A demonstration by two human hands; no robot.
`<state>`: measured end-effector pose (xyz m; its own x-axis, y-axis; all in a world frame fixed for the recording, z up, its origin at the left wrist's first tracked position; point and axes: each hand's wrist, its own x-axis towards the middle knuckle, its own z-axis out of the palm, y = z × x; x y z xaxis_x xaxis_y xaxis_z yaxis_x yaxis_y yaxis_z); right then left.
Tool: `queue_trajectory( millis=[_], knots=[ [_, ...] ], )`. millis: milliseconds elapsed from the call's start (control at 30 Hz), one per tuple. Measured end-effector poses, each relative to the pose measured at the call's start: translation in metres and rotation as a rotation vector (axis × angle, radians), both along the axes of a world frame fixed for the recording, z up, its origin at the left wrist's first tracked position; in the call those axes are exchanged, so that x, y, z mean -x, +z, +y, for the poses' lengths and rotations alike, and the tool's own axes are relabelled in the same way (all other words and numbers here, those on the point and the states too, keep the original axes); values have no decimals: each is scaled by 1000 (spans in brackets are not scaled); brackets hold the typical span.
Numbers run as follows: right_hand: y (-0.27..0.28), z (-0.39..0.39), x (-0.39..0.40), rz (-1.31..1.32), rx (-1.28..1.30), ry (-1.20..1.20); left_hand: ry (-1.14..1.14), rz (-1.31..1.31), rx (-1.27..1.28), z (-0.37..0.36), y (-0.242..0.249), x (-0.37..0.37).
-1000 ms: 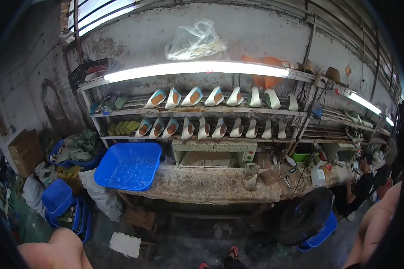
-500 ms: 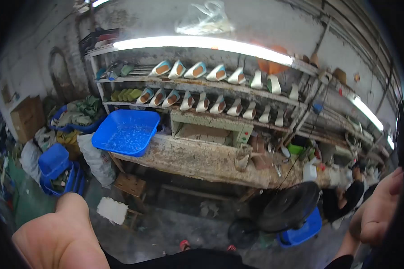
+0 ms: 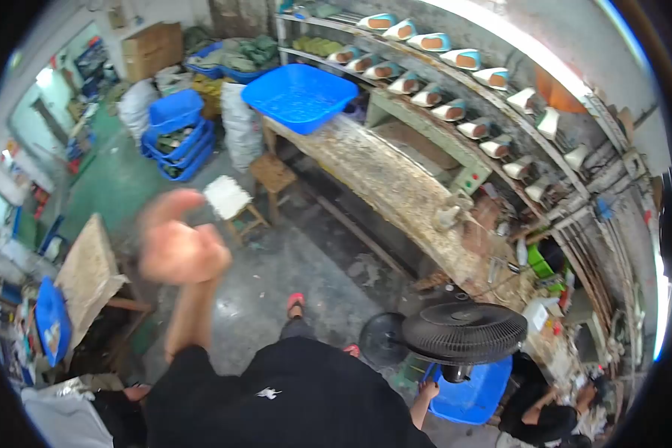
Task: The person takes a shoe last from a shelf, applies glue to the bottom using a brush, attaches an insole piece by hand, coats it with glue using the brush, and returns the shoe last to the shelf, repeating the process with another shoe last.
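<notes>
My left hand (image 3: 183, 246) is raised over the floor on the left, smeared by motion, with its fingers bent and no object visible in it. Low beside my body, my right hand (image 3: 428, 389) overlaps the left rim of a blue tub (image 3: 467, 407); its fingers are small and partly hidden, so I cannot tell whether they grip that rim. A black fan (image 3: 464, 332) stands just above this tub. Closest to my left hand is a stool with a white top (image 3: 227, 197).
A long workbench (image 3: 396, 190) carries a blue basin (image 3: 299, 97). White shoes (image 3: 467, 60) line the shelves behind. Stacked blue tubs (image 3: 175, 138) and a wooden stool (image 3: 272, 173) stand at left. A co-worker's dark sleeve (image 3: 526, 396) shows at lower right; a tilted board (image 3: 89, 280) stands left.
The view has swung down and left, bringing my torso into sight. My left hand has lifted from the lower left; my right hand has dropped from the right edge to beside the blue tub.
</notes>
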<state>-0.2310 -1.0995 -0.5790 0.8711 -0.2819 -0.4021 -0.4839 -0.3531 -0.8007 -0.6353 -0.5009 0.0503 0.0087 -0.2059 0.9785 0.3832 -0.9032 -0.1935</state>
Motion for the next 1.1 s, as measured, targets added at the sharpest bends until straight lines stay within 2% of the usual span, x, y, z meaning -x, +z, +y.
queue_trajectory(
  millis=[33, 67, 100, 133, 167, 200, 267, 300, 333, 433, 500, 600, 700, 867, 900, 967, 1100],
  knots=[
    [-40, 4, 0, -42, -78, 201, 67, 106, 423, -24, -40, 4],
    [-60, 22, -5, -204, -593, 110, 61, 45, 564, -34, -83, -7],
    [-81, 35, -15, -525, -246, 442, 9, 10, 862, -59, -114, -11],
    [-80, 45, -47, -372, 164, 787, 70, 105, 1036, -76, -147, -4],
    [-84, 64, -70, -422, -343, 720, 32, 80, 1500, -108, -251, 32],
    [-80, 72, -73, -410, -366, 747, 134, 164, 1606, -127, -311, 57],
    [-65, 81, -81, -288, 51, 591, 514, 558, 1737, -185, -423, 113],
    [-59, 83, -81, -233, 104, 562, 539, 774, 2019, -220, -468, 142],
    [-51, 81, -77, -204, 89, 565, 513, 930, 2115, -274, -492, 170],
    [-40, 64, -61, -154, 76, 563, 447, 1191, 2371, -372, -516, 238],
    [-29, 59, -53, -111, 95, 532, 439, 1231, 2467, -378, -509, 258],
    [-11, 49, -40, -9, 105, 462, 415, 1208, 2524, -353, -507, 260],
    [2, 56, -38, 44, 80, 425, 356, 1066, 2496, -319, -512, 241],
    [10, 68, -44, 76, 17, 403, 98, 755, 2189, -249, -549, 205],
    [10, 68, -44, 83, 2, 394, 71, 680, 2186, -233, -544, 189],
    [12, 72, -48, 90, -20, 382, 77, 412, 2402, -201, -495, 131],
    [15, 77, -51, 115, -61, 368, 72, 479, 2387, -174, -473, 87]
  ],
)
